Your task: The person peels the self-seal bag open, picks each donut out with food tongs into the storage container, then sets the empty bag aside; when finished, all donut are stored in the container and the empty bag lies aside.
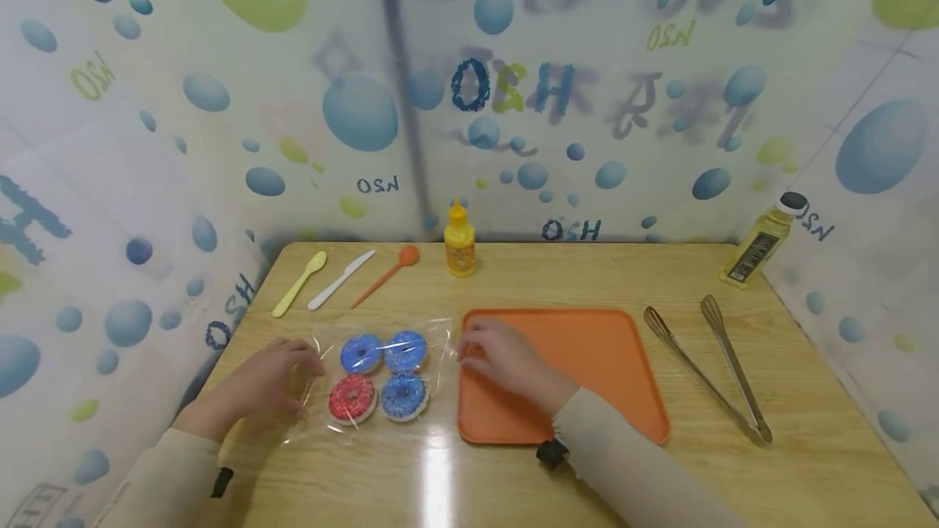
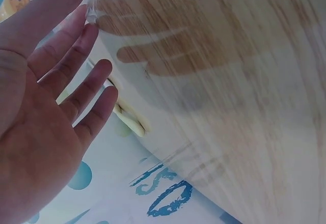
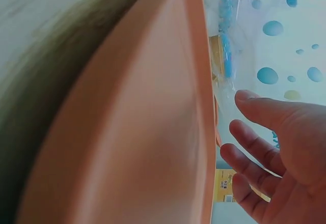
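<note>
A clear plastic bag (image 1: 440, 365) lies flat on the table, holding three blue sprinkled donuts (image 1: 404, 396) and one red donut (image 1: 352, 399). At its left edge is my left hand (image 1: 267, 377), thumb and fingers apart; whether the fingertips touch the plastic I cannot tell. The left wrist view shows this hand (image 2: 56, 81) with its fingers nearly straight. My right hand (image 1: 506, 357) hovers over the left side of the orange tray (image 1: 587, 373), fingertips near the bag's right edge. Loosely bent fingers with nothing between them show on that hand (image 3: 275, 158) in the right wrist view.
Behind the bag lie a yellow spoon (image 1: 299, 283), a white knife (image 1: 341, 280) and an orange spoon (image 1: 385, 276). A yellow bottle (image 1: 460, 247) stands at the back. Metal tongs (image 1: 734, 373) lie right of the tray, with an oil bottle (image 1: 763, 243) behind them.
</note>
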Available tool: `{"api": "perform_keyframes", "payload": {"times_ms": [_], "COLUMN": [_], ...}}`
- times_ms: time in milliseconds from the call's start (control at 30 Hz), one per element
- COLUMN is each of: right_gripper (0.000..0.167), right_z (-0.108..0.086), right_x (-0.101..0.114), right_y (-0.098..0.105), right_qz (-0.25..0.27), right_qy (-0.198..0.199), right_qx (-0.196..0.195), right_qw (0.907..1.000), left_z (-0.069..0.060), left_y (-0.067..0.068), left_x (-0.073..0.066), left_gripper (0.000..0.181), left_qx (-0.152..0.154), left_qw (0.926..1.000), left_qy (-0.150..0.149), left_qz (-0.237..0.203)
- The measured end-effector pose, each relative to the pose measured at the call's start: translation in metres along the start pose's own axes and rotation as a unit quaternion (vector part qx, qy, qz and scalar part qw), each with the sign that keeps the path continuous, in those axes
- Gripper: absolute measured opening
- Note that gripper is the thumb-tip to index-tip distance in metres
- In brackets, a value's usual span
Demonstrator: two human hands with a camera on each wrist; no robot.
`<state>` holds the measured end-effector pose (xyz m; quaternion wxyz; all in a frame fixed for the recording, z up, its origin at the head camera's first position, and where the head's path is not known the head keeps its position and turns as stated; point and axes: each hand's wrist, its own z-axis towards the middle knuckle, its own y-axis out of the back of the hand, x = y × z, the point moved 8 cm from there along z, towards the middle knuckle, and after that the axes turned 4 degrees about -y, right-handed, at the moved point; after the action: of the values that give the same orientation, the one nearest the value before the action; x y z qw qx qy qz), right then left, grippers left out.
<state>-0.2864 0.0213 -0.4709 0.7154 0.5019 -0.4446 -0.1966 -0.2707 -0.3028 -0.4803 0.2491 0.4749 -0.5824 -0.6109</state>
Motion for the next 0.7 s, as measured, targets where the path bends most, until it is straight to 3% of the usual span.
{"api": "perform_keyframes", "payload": {"times_ms": [200, 400, 500, 700], "right_gripper": [0.004, 0.006, 0.013, 0.021], "right_z": [-0.010, -0.017, -0.013, 0.006], "right_x": [-0.004, -0.012, -0.013, -0.004], "right_y": [0.003, 0.008, 0.012, 0.007], "right_qz": [0.005, 0.066, 0.074, 0.034], "right_qy": [-0.001, 0.003, 0.000, 0.005], "right_qx": [0.001, 0.011, 0.014, 0.023], "right_qw": [1.0000, 0.9978, 0.9972, 0.9991], "left_z": [0.001, 0.005, 0.005, 0.004], "left_y": [-0.001, -0.005, -0.006, -0.002], "left_x": [-0.002, 0.002, 0.003, -0.001], "left_gripper": [0.054, 0.052, 0.052, 0.051], "left_qx": [0.001, 0.017, 0.024, 0.020], "left_qw": [0.9999, 0.9998, 0.9995, 0.9996], "left_qy": [-0.011, 0.012, 0.019, 0.020], "left_qz": [0.004, -0.002, -0.007, 0.002]}}
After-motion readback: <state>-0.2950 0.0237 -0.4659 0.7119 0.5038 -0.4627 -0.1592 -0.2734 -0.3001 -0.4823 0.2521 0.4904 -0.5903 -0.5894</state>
